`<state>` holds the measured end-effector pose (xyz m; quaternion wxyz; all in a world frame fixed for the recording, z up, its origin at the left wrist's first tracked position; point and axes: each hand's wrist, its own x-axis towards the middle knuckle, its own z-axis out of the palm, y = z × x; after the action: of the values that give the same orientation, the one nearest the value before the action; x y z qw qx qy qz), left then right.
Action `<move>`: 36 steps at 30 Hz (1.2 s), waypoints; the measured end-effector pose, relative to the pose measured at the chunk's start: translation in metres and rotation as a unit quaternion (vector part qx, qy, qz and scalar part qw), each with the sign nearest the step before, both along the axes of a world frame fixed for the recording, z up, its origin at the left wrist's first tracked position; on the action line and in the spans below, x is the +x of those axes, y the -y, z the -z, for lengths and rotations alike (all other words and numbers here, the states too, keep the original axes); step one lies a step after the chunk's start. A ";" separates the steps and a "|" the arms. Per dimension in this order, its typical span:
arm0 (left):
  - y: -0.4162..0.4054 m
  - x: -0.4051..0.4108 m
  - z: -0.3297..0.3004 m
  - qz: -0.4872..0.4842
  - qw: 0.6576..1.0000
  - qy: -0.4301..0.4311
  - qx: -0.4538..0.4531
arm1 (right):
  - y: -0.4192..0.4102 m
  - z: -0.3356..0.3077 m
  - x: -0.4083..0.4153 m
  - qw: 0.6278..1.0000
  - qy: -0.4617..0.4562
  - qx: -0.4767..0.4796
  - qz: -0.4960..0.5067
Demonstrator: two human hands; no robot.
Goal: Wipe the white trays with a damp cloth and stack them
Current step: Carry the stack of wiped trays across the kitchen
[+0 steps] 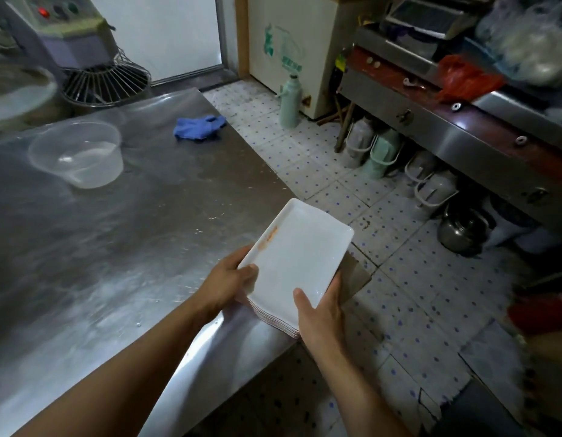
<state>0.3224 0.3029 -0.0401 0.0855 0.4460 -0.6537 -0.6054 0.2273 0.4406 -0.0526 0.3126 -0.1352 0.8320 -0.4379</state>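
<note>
A stack of several white rectangular trays [300, 257] is held over the right edge of the steel table [115, 247]. The top tray has an orange-brown smear along its left rim. My left hand [229, 283] grips the stack's near left side, thumb on the top tray. My right hand [320, 313] grips the near right corner, thumb on the rim. A crumpled blue cloth [199, 127] lies far back on the table near its right edge, apart from both hands.
A clear plastic bowl [79, 154] with some water stands at the table's back left. A dough mixer [84, 58] is behind it. Thermos flasks [380, 156] and a kettle [462, 230] sit on the tiled floor under a steel counter [462, 134] at right.
</note>
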 end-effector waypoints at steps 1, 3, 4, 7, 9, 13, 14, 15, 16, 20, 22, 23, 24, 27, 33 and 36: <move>0.000 -0.001 0.000 -0.007 1.000 -0.008 0.015 | 0.000 0.001 0.000 1.000 0.003 -0.011 0.001; -0.003 -0.002 -0.002 -0.016 0.999 -0.018 0.022 | -0.001 0.002 -0.001 1.000 0.008 -0.029 0.002; -0.007 -0.001 -0.003 -0.022 0.999 -0.021 0.016 | -0.003 0.001 -0.002 0.999 0.011 -0.034 0.000; -0.024 0.003 -0.001 -0.047 0.999 -0.026 -0.007 | -0.008 0.001 -0.013 0.998 0.036 -0.043 -0.007; -0.044 0.006 0.003 -0.054 0.998 -0.023 -0.018 | -0.012 -0.001 -0.025 0.998 0.056 -0.035 -0.023; -0.074 0.008 0.009 -0.083 0.995 -0.036 0.032 | -0.018 -0.006 -0.046 0.992 0.086 -0.046 -0.080; -0.076 0.009 0.011 -0.092 0.993 -0.046 0.056 | -0.021 -0.006 -0.048 0.990 0.094 -0.051 -0.089; -0.076 0.009 0.012 -0.098 0.991 -0.054 0.075 | -0.023 -0.006 -0.050 0.989 0.102 -0.052 -0.095; -0.075 0.009 0.012 -0.101 0.989 -0.059 0.089 | -0.026 -0.006 -0.051 0.988 0.111 -0.054 -0.098; -0.074 0.006 0.016 -0.111 0.981 -0.106 0.116 | -0.033 0.000 -0.050 0.983 0.146 -0.069 -0.092; -0.078 0.002 0.018 -0.118 0.976 -0.134 0.121 | -0.032 0.002 -0.049 0.982 0.150 -0.076 -0.089; -0.080 0.000 0.019 -0.125 0.973 -0.147 0.125 | -0.032 0.003 -0.049 0.982 0.150 -0.081 -0.086; -0.081 -0.001 0.019 -0.132 0.970 -0.157 0.128 | -0.032 0.004 -0.049 0.982 0.148 -0.087 -0.082; -0.080 -0.005 0.018 -0.162 0.962 -0.171 0.136 | -0.030 0.006 -0.048 0.982 0.144 -0.105 -0.066; -0.084 -0.006 0.002 -0.189 0.959 -0.171 0.124 | -0.027 -0.007 -0.049 0.979 0.130 -0.134 -0.078; -0.087 -0.001 -0.020 -0.204 0.956 -0.183 0.108 | -0.027 -0.026 -0.046 0.973 0.128 -0.165 -0.100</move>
<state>0.3217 0.3896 -0.0201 0.2762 0.4579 -0.4527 -0.7135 0.1808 0.4672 -0.0270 0.4320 -0.2106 0.6836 -0.5493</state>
